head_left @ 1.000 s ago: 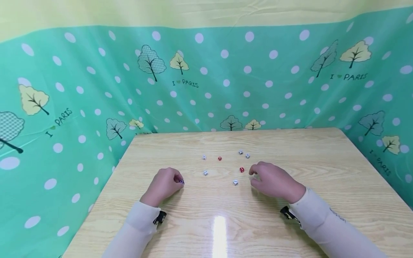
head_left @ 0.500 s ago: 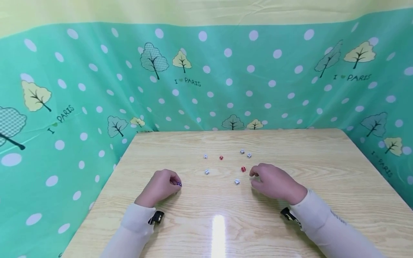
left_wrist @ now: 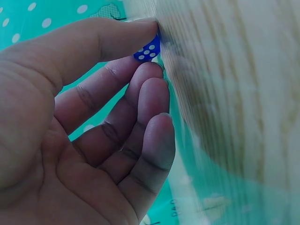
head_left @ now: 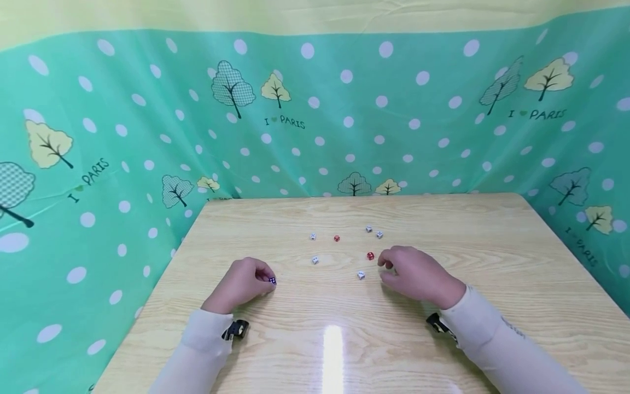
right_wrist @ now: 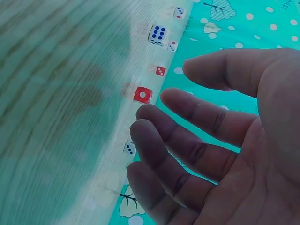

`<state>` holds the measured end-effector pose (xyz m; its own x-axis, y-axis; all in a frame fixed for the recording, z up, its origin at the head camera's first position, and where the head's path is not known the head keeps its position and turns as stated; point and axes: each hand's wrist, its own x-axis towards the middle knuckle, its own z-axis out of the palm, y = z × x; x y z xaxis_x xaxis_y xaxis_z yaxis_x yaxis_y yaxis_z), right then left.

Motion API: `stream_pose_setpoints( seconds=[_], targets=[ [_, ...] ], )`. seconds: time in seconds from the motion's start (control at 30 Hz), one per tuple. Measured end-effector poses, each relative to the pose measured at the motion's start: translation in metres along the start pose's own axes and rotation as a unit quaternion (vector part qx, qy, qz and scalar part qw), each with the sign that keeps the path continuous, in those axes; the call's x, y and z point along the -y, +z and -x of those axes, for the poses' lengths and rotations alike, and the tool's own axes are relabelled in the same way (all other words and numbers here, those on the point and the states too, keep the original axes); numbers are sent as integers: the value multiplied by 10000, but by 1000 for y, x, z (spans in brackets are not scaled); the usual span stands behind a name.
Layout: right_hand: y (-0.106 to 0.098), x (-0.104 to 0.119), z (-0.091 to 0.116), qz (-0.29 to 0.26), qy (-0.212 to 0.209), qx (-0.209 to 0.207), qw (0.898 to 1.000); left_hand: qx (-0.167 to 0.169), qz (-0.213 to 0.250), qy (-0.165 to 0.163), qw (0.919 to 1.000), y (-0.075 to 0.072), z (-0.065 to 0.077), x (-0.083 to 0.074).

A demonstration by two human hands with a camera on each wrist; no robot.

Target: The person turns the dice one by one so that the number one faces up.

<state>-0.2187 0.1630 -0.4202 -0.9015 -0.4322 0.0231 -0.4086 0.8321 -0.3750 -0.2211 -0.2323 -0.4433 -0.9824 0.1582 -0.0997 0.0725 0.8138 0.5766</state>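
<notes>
Between thumb and forefinger, my left hand (head_left: 242, 283) pinches a blue die (left_wrist: 147, 50) with white dots, low over the left part of the table. My right hand (head_left: 417, 274) holds nothing; its fingers are loosely bent, with the thumb apart from them in the right wrist view. Just left of its fingertips lies a red die (head_left: 371, 255), which shows a single white dot in the right wrist view. A white die (head_left: 361, 275) lies nearer to me, beside the right thumb.
Farther off on the wooden table (head_left: 443, 219) are a second red die (head_left: 337, 238) and more white dice, one pair (head_left: 379, 235) at the right and two at the left, the nearer white die (head_left: 315, 260) among them. A green dotted curtain (head_left: 315, 120) stands behind the table.
My left hand has shifted slightly left, still pinching the blue die. The right hand has stayed in about the same place, and the dice on the table lie as before.
</notes>
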Motion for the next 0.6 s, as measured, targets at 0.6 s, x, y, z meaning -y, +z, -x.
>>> stream_pose_setpoints(
  seconds=[0.6],
  targets=[
    [7,17,-17,-16,-389,285,9988,43,56,145,9999,1,-1,-5]
  ],
)
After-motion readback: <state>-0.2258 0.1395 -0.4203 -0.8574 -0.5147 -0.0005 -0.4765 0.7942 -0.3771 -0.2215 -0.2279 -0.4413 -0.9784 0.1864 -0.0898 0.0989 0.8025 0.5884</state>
